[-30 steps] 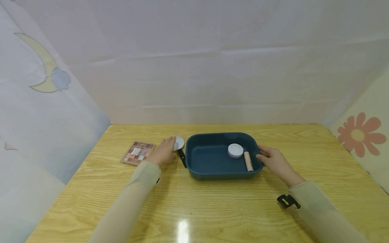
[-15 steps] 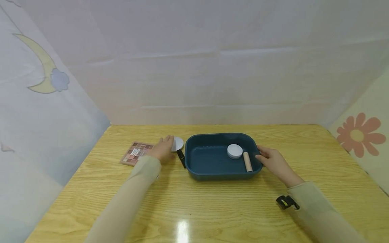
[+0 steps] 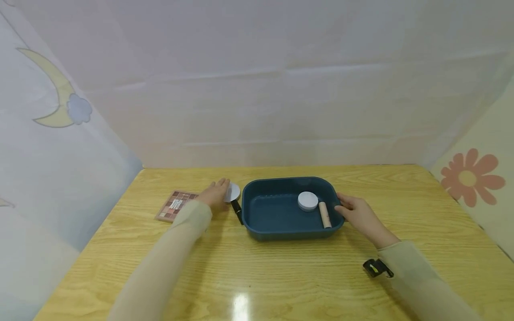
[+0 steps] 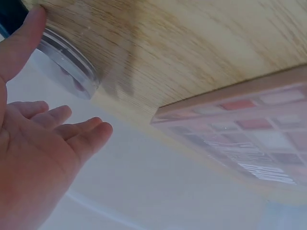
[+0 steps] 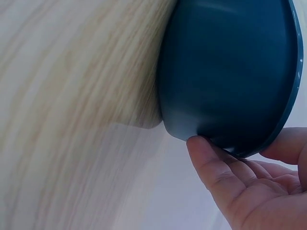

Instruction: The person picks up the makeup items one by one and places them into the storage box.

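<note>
In the head view my left hand is at the left side of a round white-topped case. The left wrist view shows its fingers and thumb extended around the clear, silver-rimmed side of that case. A slim black tube lies between the case and a dark blue basin. My right hand pinches the basin's right end, thumb at the rim and fingers against the outer wall. Inside the basin are a round white case and a beige tube.
An eyeshadow palette lies to the left, partly hidden by the left hand and sleeve. Everything stands on a wooden table. A printed cloth hangs behind the far edge and along both sides.
The head view has shifted slightly. My left hand covers more of the palette's right side and stays by the round case. The right hand keeps its grip on the basin.
</note>
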A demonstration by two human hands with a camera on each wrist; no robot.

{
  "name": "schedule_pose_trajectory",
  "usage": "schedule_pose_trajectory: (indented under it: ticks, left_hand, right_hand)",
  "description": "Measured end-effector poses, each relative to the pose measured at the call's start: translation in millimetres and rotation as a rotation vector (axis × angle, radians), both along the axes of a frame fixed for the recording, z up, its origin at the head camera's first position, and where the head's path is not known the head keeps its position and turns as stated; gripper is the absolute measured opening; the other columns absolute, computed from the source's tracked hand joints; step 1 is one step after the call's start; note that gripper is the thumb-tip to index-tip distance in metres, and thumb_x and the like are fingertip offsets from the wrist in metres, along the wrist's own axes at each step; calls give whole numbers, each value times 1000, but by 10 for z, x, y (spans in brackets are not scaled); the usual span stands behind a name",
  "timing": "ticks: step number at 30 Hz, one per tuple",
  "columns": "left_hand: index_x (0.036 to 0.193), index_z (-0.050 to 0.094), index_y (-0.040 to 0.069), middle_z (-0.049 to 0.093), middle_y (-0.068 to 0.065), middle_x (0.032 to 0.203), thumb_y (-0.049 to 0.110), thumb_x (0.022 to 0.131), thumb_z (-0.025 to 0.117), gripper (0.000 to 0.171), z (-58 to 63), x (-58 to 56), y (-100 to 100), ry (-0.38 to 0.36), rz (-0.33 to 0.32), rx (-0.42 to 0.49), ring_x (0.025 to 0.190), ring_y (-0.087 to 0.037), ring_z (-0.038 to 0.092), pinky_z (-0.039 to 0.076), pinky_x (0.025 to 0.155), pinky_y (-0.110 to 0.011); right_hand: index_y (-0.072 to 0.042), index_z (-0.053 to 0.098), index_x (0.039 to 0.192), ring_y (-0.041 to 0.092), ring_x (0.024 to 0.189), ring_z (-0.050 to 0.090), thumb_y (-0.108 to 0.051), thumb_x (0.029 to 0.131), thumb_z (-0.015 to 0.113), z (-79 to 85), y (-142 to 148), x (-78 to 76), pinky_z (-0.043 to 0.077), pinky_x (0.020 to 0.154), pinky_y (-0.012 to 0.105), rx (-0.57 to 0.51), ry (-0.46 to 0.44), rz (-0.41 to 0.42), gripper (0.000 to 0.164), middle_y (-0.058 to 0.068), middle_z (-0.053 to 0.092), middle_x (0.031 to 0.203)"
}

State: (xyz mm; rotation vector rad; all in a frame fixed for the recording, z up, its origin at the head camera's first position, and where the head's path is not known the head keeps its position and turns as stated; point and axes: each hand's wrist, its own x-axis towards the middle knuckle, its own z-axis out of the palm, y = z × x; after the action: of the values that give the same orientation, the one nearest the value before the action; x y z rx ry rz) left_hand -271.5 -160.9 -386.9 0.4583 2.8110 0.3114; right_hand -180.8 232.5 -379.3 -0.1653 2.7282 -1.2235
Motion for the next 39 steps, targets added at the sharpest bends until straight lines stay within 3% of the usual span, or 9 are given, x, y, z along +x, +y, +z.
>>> schedule_pose_trajectory:
  ticks: [12,19,26,33,39]
  left_hand:
    - [158,18,-4,18,-24,164,13,85,82,98,-81,-140,-39,-37,-10,-5,146,-54,21,22,119,-60]
    - [158,20,-3,22,-24,163,8,87,79,93,-64,-168,-39,-79,-46,7,146,-45,29,26,120,-52]
    - [158,18,-4,26,-25,161,8,85,81,97,-36,-182,-21,-102,3,34,144,-43,35,31,119,-51]
    - [157,19,-6,26,-28,160,20,86,82,98,-15,-167,-65,-101,46,-6,139,-44,41,35,116,-52]
    - [157,18,-6,18,-26,164,17,87,81,98,-62,-212,-101,-114,13,33,147,-43,28,27,120,-51]
  right_hand:
    - [17,28,149,52,130,47,-8,106,50,-16,2,6,53,95,53,22,17,-3,55,40,42,143]
    - [16,28,150,52,130,48,-9,106,50,-10,-14,7,53,95,53,25,12,-8,55,40,42,143]
    - [17,27,150,53,132,45,-8,106,49,-9,-19,12,52,97,54,14,7,-5,55,41,40,144]
    - [16,27,150,53,132,44,-9,106,49,-9,-18,9,52,96,54,15,8,-3,55,41,39,145]
    - [17,27,150,53,132,44,-9,106,49,-22,-4,1,52,96,54,19,13,0,55,41,39,145]
